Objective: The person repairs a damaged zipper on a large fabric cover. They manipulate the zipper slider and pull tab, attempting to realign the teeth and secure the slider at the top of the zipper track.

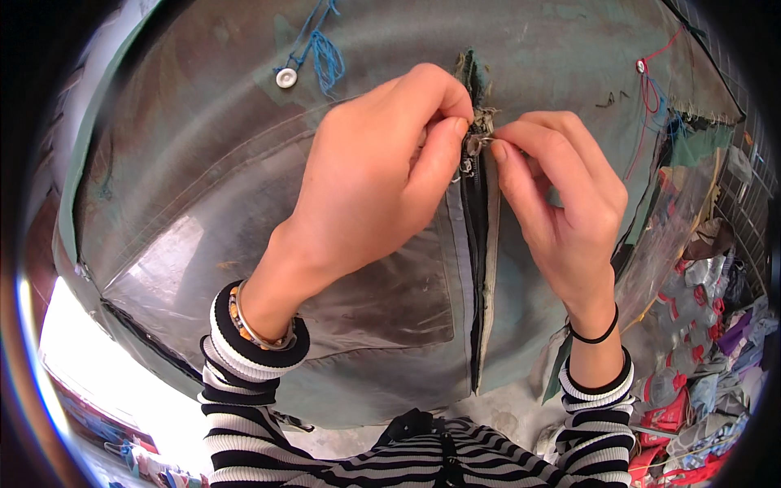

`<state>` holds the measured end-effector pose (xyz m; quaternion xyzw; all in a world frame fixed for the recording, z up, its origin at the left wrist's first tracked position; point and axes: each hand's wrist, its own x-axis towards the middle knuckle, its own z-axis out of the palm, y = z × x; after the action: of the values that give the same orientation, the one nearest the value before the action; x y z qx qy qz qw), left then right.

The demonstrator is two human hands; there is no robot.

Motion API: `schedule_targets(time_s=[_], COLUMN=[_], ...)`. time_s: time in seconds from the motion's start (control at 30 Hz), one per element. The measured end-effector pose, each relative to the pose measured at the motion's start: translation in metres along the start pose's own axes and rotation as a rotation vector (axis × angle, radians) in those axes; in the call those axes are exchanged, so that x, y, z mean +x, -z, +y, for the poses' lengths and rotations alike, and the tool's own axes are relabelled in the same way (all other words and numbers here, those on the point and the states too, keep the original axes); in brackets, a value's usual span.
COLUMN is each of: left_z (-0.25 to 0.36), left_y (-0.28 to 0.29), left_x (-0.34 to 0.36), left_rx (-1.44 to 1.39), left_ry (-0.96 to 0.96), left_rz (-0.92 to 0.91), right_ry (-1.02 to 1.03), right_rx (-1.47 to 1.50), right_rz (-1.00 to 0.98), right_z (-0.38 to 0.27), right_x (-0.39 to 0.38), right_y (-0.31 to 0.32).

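A large worn grey-green fabric cover (pixel 545 57) lies spread in front of me, with a clear plastic window (pixel 374 313) sewn into it. Down its middle runs a dark zipper (pixel 473 285), whose upper end is a clump of frayed threads (pixel 486 122). At the left side of that clump, the thumb and forefinger of my left hand (pixel 374 163) pinch together on the frayed zipper edge. My right hand (pixel 569 183) is closed in a pinch on the clump's right side, with a thin strand at its fingertips; whether that is thread or a needle cannot be told.
Up left on the cover lie a white button (pixel 285 78) and a blue cord bundle (pixel 328 61). A red string (pixel 648 93) hangs at the upper right. Beyond the right edge are heaped plastic bottles (pixel 663 386) and cloth scraps. Pale floor (pixel 504 415) shows below.
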<state>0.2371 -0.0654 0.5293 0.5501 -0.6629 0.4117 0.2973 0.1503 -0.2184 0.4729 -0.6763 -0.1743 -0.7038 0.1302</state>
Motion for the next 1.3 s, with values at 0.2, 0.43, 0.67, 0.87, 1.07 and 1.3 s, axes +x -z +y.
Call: schedule_targets(time_s=[0.2, 0.43, 0.67, 0.87, 1.07, 1.3], left_z=[0.019, 0.016, 0.001, 0.022, 0.007, 0.024], left_y=[0.008, 0.006, -0.004, 0.007, 0.006, 0.011], left_x=[0.006, 0.003, -0.005, 0.008, 0.000, 0.009], left_rx=[-0.197, -0.277, -0.151, -0.244, -0.213, -0.285], left_ry=[0.260, 0.257, 0.116, 0.362, 0.184, 0.376], left_rz=[-0.028, -0.006, 0.070, -0.007, 0.029, -0.033], right_ry=[-0.029, 0.110, 0.123, -0.050, -0.239, -0.553], right_rx=[0.105, 0.031, -0.004, 0.032, -0.018, 0.395], right_rz=[0.023, 0.088, 0.009, -0.387, -0.857, -0.127], right_z=[-0.011, -0.007, -0.007, -0.025, -0.043, -0.040], right_x=[-0.017, -0.021, -0.024, -0.072, -0.081, -0.013], right_y=[-0.004, -0.018, -0.017, 0.014, 0.065, 0.010])
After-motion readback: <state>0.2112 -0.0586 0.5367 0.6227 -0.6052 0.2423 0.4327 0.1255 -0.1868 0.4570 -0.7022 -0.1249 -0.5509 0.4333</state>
